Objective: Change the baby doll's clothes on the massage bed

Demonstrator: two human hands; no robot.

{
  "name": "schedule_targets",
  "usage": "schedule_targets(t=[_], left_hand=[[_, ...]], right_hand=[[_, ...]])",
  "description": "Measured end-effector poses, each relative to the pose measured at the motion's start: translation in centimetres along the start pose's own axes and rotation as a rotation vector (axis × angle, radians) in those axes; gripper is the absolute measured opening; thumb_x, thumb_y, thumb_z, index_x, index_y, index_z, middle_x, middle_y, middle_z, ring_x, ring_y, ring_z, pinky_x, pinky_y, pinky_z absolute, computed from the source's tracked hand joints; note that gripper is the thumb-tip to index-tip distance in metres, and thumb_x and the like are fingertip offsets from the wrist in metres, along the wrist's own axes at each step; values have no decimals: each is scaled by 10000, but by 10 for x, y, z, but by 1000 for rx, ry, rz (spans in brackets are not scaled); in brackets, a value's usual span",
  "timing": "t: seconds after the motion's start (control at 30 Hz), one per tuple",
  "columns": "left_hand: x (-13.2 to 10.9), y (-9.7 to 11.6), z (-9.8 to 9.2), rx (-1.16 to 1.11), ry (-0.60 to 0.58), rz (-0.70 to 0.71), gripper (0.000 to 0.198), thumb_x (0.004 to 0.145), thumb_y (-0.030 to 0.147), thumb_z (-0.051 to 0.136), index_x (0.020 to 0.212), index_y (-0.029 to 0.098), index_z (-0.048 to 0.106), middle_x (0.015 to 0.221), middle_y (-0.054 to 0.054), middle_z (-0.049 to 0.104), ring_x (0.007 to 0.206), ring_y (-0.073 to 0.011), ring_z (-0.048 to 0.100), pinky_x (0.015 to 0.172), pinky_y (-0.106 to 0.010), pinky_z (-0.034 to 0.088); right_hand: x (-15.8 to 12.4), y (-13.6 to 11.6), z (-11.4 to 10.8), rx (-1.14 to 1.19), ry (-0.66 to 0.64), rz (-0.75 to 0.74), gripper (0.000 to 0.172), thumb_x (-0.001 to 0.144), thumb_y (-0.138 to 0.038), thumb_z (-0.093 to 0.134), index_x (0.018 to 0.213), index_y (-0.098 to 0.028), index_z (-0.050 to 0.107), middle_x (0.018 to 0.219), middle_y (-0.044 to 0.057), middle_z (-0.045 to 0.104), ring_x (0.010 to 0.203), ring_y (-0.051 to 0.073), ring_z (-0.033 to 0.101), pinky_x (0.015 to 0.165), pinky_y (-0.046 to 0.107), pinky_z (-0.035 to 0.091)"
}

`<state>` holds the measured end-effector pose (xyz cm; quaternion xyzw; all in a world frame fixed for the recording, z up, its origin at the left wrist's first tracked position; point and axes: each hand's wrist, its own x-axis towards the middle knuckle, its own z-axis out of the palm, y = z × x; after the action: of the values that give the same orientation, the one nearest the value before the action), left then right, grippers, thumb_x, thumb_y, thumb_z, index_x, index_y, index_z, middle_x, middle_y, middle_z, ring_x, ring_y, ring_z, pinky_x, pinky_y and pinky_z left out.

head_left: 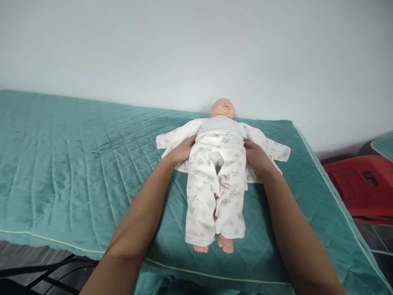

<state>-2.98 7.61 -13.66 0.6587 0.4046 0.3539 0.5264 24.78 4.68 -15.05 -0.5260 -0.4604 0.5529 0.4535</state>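
A baby doll [222, 107] lies on its back on a green quilted bed [76, 164], head toward the wall. It wears white printed trousers [211, 192] and an open white printed jacket [270, 148] spread beneath it. My left hand [181, 150] grips the trousers' waistband at the doll's left side as I see it. On the other side my right hand [257, 157] holds the waistband too. Both hands have their fingers curled into the cloth. The doll's bare feet [215, 246] stick out of the trouser legs.
A pale wall [196, 49] runs behind the bed. A red plastic object [362, 184] stands on the floor to the right. The bed's front edge [61, 243] drops to a dark floor with a black frame at lower left.
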Motion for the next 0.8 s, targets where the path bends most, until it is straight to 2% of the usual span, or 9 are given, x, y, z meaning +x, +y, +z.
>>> schedule_targets(t=[0.1,0.2,0.4,0.57,0.7,0.8], left_hand=[[2,0,1,-1,15,-30,430,758,348,681,1146,162,687,1177,-95,707,1186,-274,592,1045,-360,458],[3,2,3,-39,33,-119,430,740,351,703,1122,154,694,1109,-102,728,1089,-280,639,942,-355,515],[0,14,5,-167,7,-232,333,671,270,752,980,149,739,914,-91,758,938,-275,682,788,-321,550],[-2,18,5,-175,-11,-297,311,624,218,782,921,132,747,827,-86,756,875,-278,695,725,-317,549],[-3,13,7,-280,-21,-265,408,615,282,820,989,146,730,894,-86,757,912,-262,697,727,-297,557],[-5,12,10,-326,-1,-237,461,637,359,822,1019,125,713,874,-99,752,831,-240,695,674,-284,550]], right_hand=[[-1,-4,4,-49,25,-7,360,712,-360,792,1022,-192,719,997,68,742,847,258,693,788,387,574],[-1,-3,5,-115,49,-31,316,747,-357,741,1021,-202,725,982,59,746,834,260,688,765,386,567],[3,4,3,-252,95,-178,276,790,-313,658,1032,-209,737,1010,44,745,906,257,675,873,398,539],[0,1,5,-150,50,-111,323,765,-306,702,1073,-209,720,1007,58,746,912,263,684,837,392,558],[-7,-8,10,-75,50,-61,320,745,-327,756,1036,-196,732,1006,74,745,921,282,692,827,401,571],[-9,-11,12,-1,44,-55,337,721,-349,792,1012,-188,742,1043,87,740,959,297,690,853,410,576]])
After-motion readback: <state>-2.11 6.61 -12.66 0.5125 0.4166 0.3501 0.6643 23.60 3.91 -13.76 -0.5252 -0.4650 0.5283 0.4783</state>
